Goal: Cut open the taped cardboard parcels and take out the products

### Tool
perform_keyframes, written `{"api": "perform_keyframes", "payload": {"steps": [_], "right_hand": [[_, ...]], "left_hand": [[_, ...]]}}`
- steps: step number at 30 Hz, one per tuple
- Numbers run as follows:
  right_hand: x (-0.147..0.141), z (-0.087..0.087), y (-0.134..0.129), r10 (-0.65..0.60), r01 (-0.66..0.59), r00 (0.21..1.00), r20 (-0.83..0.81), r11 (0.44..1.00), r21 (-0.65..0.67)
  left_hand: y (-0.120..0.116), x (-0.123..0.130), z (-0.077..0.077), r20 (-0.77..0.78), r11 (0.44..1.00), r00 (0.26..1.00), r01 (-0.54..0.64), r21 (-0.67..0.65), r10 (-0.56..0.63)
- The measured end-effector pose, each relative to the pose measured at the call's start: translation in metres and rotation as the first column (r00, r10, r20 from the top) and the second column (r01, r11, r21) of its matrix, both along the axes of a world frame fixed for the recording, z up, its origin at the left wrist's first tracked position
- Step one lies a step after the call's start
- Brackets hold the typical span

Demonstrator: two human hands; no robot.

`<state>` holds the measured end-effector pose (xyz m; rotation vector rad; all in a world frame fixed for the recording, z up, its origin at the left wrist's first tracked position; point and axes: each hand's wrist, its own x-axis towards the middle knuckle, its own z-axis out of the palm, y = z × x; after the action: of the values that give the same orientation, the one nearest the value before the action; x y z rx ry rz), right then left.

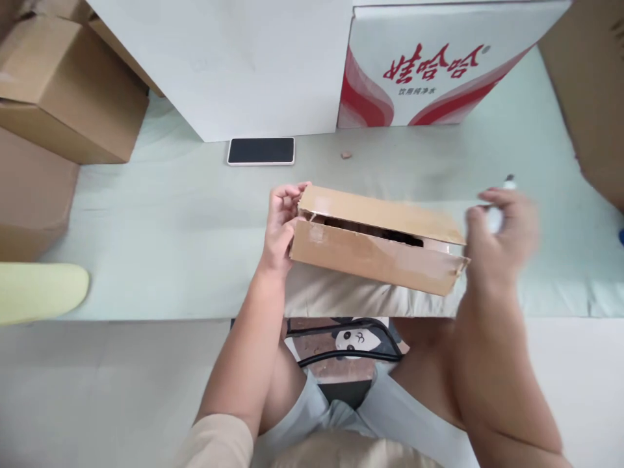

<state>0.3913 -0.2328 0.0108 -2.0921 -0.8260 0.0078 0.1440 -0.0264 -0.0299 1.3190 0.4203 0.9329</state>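
A small brown cardboard box (375, 260) is tilted above the front edge of the table. Between its two upper edges runs a narrow gap, dark inside. My left hand (281, 227) grips the box's left end, with the thumb at the near side and the fingers behind. At the right end, my right hand (504, 234) is blurred and closed around a slim white tool with a dark tip (509, 184). Motion blur hides the tool's exact kind. Whether the right hand touches the box corner is unclear.
A dark-screened phone (261, 151) lies on the green-covered table (185, 240) before a white box (273, 71). A red-and-white carton (429, 65) stands beside it. Brown cartons (92, 97) flank the left; another (589, 84) stands right. A small brown scrap (346, 155) lies mid-table.
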Motion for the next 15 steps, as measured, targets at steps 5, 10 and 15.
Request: {"api": "perform_keyframes", "payload": {"steps": [5,10,15], "right_hand": [[0.021,-0.04,0.004,-0.076,0.068,0.996,-0.047,0.987,-0.145],[0.006,-0.028,0.002,-0.111,0.111,0.993,-0.049,0.994,-0.007],[-0.021,0.006,-0.003,0.135,-0.115,0.991,0.002,0.831,0.544]], "left_hand": [[0.007,0.002,0.001,-0.054,0.997,0.997,-0.046,0.067,0.05],[0.01,-0.002,0.015,-0.061,0.972,0.982,-0.166,0.164,0.178],[0.007,-0.009,0.025,-0.087,0.927,0.986,-0.099,0.361,0.139]]}}
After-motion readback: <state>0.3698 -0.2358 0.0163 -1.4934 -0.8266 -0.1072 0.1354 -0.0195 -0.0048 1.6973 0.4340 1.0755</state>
